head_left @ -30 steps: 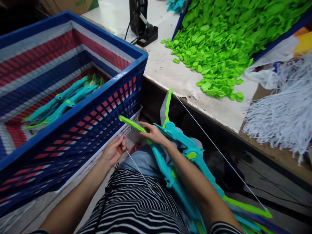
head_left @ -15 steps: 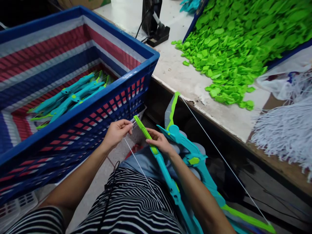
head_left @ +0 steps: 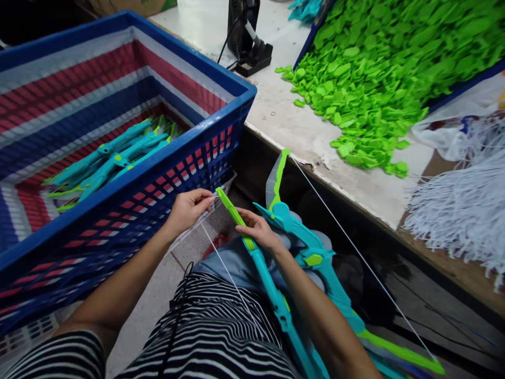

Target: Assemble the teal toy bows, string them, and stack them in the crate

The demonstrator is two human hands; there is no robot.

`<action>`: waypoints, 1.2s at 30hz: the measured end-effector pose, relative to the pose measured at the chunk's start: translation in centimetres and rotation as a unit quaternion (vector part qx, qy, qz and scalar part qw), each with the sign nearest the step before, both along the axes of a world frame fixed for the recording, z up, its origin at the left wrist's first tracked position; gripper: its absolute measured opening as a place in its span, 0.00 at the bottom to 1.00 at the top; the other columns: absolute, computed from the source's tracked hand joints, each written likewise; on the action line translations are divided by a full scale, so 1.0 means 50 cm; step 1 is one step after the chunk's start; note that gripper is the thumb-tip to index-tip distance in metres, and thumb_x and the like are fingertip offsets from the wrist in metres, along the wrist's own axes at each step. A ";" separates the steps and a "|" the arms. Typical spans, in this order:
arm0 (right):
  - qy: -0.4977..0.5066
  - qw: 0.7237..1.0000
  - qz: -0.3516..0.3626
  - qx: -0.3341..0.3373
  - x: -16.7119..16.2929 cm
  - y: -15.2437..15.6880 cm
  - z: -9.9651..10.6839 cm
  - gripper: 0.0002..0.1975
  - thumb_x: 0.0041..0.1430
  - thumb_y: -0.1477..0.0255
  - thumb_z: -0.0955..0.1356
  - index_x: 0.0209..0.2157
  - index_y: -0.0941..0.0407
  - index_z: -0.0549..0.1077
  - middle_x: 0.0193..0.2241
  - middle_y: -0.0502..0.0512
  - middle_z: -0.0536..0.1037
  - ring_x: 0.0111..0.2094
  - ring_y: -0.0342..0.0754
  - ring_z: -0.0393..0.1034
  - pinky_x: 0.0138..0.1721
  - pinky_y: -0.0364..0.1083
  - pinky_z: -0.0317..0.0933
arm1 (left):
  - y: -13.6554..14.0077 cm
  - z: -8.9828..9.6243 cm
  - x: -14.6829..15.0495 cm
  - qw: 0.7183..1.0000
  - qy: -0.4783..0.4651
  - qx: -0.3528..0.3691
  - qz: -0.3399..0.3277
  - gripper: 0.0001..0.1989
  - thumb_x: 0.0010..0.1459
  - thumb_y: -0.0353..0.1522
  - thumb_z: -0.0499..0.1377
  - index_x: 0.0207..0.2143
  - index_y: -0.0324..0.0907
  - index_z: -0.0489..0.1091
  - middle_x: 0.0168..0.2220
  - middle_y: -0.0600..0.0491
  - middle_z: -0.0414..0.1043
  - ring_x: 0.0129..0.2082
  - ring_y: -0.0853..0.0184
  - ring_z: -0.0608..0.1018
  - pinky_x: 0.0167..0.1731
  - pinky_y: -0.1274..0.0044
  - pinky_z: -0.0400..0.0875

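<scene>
In the head view, my left hand (head_left: pixel 187 212) pinches the end of a white string (head_left: pixel 221 257) just left of the green tip of a toy bow. A short taut piece runs from the fingertips to that tip, and the rest hangs down over the striped shirt. My right hand (head_left: pixel 257 227) is wrapped round the green limb of this teal toy bow (head_left: pixel 265 275), which slants down across my lap. Beside it, on my legs, lies a second teal and green toy bow (head_left: pixel 329 273) with its own string (head_left: pixel 361 252) stretched tip to tip.
To the left stands a big blue basket (head_left: pixel 205 123) with a striped lining, holding several toy bows (head_left: pixel 118 152). On the white table (head_left: pixel 272 100) are a heap of green plastic pieces (head_left: pixel 366 110), a bundle of white strings (head_left: pixel 461 210) and a small black fan (head_left: pixel 244 37).
My left hand has drawn back slightly to the left from the bow's tip, with the string piece now stretched between them. My right hand keeps its hold; both bows look unmoved.
</scene>
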State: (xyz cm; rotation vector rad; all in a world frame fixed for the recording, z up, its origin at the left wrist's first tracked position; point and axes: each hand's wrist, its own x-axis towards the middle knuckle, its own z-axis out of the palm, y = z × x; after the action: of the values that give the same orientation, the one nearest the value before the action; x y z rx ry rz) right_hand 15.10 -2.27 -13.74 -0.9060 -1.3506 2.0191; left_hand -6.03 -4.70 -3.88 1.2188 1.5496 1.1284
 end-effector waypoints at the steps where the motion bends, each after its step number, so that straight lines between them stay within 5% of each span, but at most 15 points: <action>1: -0.001 1.000 -0.001 0.003 0.000 0.000 0.000 0.31 0.45 0.67 0.74 0.53 0.52 0.68 0.49 0.54 0.75 0.50 0.49 0.68 0.55 0.51 0.60 | 0.001 0.000 0.000 1.000 0.002 0.001 -0.003 0.05 0.48 0.32 0.61 0.25 0.39 0.73 0.17 0.57 0.69 0.19 0.73 0.69 0.22 0.81 0.62; 36: 0.002 1.000 -0.015 0.000 0.001 -0.004 -0.001 0.32 0.44 0.66 0.75 0.53 0.53 0.69 0.50 0.55 0.74 0.52 0.51 0.67 0.57 0.52 0.57 | 0.021 0.010 -0.014 0.996 0.041 0.026 -0.079 0.05 0.49 0.32 0.60 0.25 0.40 0.74 0.19 0.56 0.70 0.20 0.72 0.68 0.24 0.81 0.61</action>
State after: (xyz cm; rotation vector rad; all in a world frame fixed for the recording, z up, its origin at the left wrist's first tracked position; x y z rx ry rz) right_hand 15.14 -2.45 -13.80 -0.9163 -1.3271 1.9980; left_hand -6.74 -3.67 -3.39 1.4135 1.4629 1.0320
